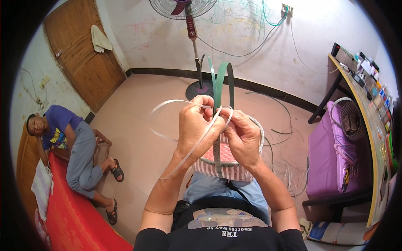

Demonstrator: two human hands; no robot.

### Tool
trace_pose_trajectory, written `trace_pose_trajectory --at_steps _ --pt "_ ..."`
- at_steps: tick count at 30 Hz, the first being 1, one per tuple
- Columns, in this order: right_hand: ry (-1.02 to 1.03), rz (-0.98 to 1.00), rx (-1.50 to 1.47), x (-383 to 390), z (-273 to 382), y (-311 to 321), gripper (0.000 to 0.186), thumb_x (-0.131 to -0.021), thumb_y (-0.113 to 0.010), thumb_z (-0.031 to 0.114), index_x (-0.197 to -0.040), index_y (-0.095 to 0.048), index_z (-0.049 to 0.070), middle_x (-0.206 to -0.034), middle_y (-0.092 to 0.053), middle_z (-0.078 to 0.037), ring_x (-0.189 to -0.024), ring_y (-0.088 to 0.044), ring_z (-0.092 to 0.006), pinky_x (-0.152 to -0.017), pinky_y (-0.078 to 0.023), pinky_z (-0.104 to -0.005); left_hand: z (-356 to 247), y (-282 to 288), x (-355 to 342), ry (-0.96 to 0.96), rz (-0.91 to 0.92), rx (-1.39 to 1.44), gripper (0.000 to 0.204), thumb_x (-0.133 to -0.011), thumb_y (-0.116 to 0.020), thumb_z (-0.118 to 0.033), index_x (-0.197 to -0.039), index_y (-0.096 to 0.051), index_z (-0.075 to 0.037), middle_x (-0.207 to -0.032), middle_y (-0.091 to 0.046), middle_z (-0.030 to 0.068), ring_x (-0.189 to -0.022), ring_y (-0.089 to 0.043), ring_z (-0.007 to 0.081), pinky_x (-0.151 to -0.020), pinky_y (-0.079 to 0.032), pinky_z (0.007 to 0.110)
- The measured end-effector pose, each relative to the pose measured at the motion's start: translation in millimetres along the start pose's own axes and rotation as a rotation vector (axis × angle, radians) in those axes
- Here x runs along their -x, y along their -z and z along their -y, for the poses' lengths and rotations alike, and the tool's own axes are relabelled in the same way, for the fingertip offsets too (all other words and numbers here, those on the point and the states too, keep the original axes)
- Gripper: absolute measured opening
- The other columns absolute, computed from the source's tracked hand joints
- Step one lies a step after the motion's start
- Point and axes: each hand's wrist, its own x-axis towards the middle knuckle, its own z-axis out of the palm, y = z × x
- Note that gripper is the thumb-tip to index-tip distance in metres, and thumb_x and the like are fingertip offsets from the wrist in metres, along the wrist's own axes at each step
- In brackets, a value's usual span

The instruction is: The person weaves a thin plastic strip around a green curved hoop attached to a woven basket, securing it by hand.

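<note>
Though partly behind both hands (196,130) (243,140), basket (206,168); rightward, strips (293,175) — beyond, fan (191,29).

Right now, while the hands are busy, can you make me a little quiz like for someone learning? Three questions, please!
1. True or false: the right hand is down on the floor.
2. Which thing touches the left hand?
(a) the fan
(b) the thin pale strip
(c) the purple box
3. Fill in: the pale cloth hangs on the brown ____.

Key: 1 false, it is up above the basket; 2 b; 3 door.
</note>
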Motion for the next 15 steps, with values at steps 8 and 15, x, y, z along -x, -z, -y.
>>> trace_pose_trajectory --at_steps 8,15 --pt "0.104 0.02 0.178 -12.8 15.9 3.3 0.028 -0.085 -0.063 -0.009 -0.112 -0.065 -0.002 -0.091 -0.061 -0.013 -0.077 -0.062 -0.0171 -0.069 -0.05 -0.0258 -1.8 11.3 18.3 0.036 0.262 0.51 0.019 -0.086 -0.064 -0.001 -0.103 -0.056 -0.003 -0.093 -0.061 0.0004 -0.086 -0.056 0.007 -0.081 -0.046 0.024" --pt "0.117 0.228 0.434 -21.7 36.9 24.1 0.035 -0.078 -0.064 -0.011 -0.11 -0.064 0.002 -0.095 -0.05 -0.01 -0.08 -0.056 -0.0158 -0.062 -0.047 -0.0272 2.0 12.9 34.3 -0.014 0.294 0.507 0.032 -0.082 -0.071 0.001 -0.108 -0.054 -0.005 -0.098 -0.054 0.0004 -0.095 -0.051 0.0092 -0.085 -0.043 0.026"
